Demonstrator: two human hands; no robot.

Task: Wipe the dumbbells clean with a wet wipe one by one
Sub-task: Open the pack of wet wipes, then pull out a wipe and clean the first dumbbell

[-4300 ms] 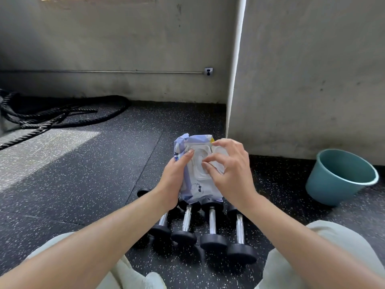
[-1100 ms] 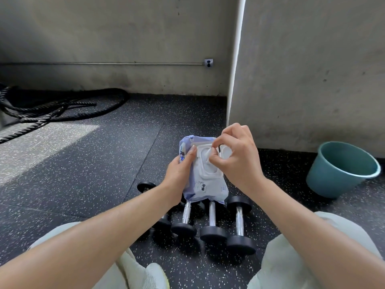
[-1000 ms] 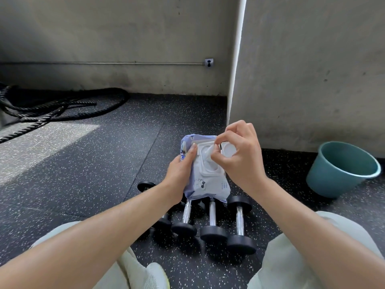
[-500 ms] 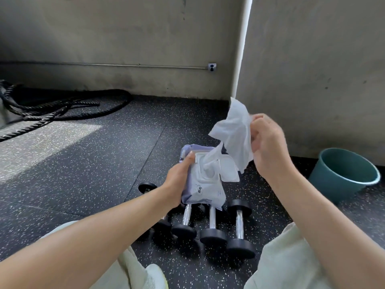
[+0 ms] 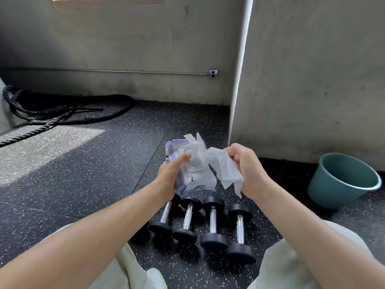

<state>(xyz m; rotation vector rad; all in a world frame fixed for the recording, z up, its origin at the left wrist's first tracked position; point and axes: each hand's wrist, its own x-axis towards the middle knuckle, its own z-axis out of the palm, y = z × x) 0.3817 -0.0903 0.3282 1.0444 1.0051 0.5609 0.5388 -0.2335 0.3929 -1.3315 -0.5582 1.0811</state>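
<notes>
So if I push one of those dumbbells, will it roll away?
Probably, sideways: each dumbbell has round black ends and lies on the flat floor. It would likely bump the others soon, since they lie side by side in a close row. It probably feels heavy for its size, given the shiny metal bar.

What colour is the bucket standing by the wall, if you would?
The bucket is teal, with a paler rim; the head view shows it.

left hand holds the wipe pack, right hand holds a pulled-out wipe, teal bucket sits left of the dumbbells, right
No. The head view shows the teal bucket right of the dumbbells. The left hand holds the wipe pack and the right hand the wipe.
</notes>
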